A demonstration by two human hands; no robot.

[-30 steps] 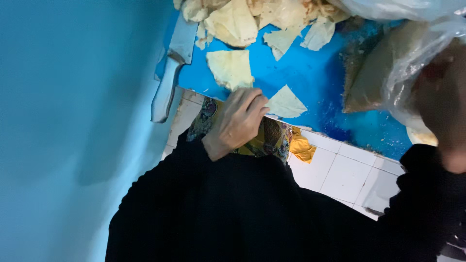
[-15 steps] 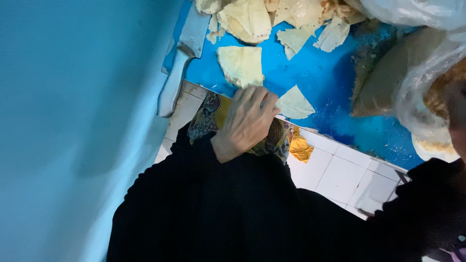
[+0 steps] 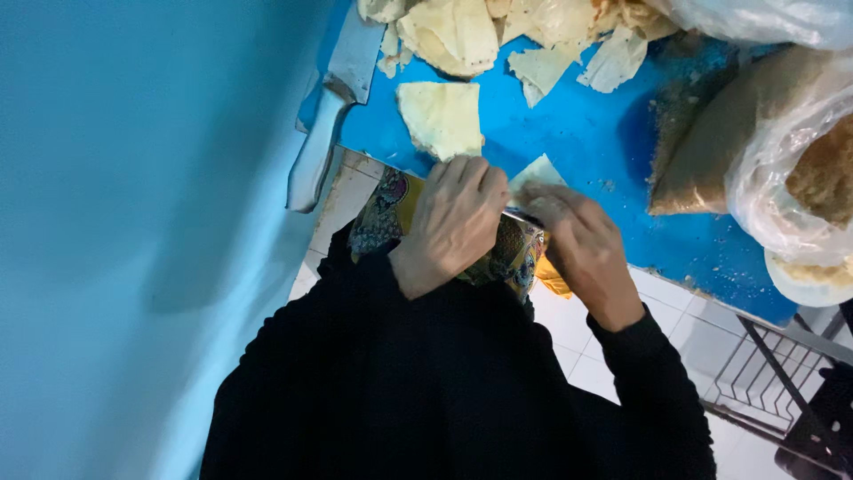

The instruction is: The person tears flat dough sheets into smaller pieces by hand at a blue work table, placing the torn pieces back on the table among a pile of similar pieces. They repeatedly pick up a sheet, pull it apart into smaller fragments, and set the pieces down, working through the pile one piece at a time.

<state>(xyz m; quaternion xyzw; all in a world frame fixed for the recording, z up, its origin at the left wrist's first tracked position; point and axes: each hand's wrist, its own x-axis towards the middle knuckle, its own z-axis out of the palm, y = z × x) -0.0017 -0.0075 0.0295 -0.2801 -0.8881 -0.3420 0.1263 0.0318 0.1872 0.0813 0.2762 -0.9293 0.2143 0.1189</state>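
Hands meet at centre frame over the near edge of the blue table. Left hand lies curled, knuckles up, beside the right hand, whose fingertips pinch the small pale pastry triangle, apparently folding it. Its point aims toward the upper frame, just beyond both hands, nearer the right.

- 2 hands: left hand, right hand
- 1 knife
- 2 clear plastic bags
- 1 blue board
- Several pastry sheets, exact count unclear
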